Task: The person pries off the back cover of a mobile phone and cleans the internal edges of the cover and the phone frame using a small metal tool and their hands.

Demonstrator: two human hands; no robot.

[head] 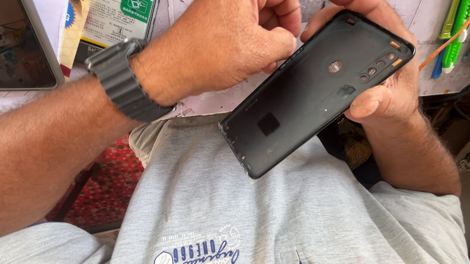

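I keep my right hand (378,91) wrapped firmly around the black phone back cover (314,88), mid-frame; left hand (228,36), grip pinched closed, works its ten o'clock edge gently, without flexing.

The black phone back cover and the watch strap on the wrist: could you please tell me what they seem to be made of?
The phone back cover, held in the right hand, looks like thin moulded plastic, matt dark inside, with cut-out camera holes and small orange tabs; it could be something else. The watch strap on the left wrist looks like dull grey ribbed rubber or silicone.
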